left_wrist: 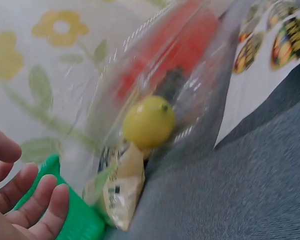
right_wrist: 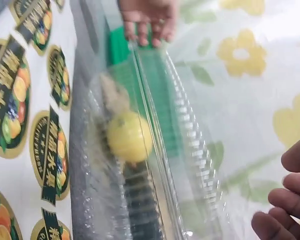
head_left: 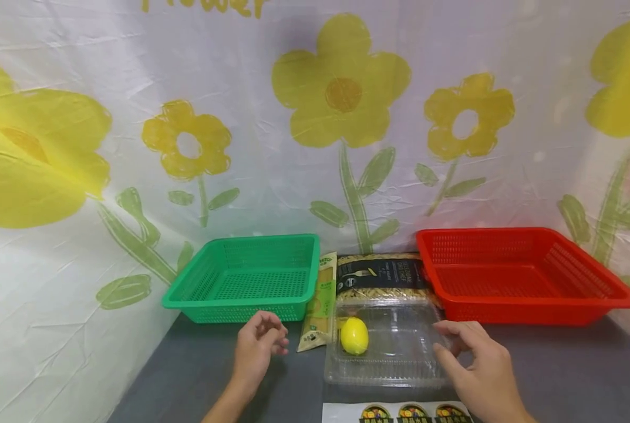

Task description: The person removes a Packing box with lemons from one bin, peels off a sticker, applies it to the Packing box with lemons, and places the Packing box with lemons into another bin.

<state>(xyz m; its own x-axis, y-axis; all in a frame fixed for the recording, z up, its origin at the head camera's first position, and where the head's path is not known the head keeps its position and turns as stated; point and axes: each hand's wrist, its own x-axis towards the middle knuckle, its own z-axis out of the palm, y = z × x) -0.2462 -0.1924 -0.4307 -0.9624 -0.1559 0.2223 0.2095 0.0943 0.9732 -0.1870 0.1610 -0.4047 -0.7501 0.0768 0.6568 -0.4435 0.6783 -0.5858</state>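
Observation:
A clear plastic clamshell box [head_left: 399, 338] lies on the grey table, in front of me. Toward its left end a yellow lemon [head_left: 354, 336] shows within the box's outline; in the right wrist view the lemon [right_wrist: 130, 137] appears through the plastic. My left hand [head_left: 255, 346] hovers left of the box with loosely bent fingers and nothing in them. At the box's right edge is my right hand [head_left: 478, 359], thumb and fingers apart and bent, fingertips close to the rim. The right wrist view has these fingers [right_wrist: 285, 200] holding nothing.
A green basket [head_left: 241, 311] stands back left and a red basket [head_left: 526, 311] back right. Between them lie a narrow tan packet [head_left: 320, 305] and a dark-labelled food bag [head_left: 380, 274]. A sheet of fruit-picture stickers [head_left: 341, 413] lies at the front. A flowered cloth [head_left: 272, 194] hangs behind.

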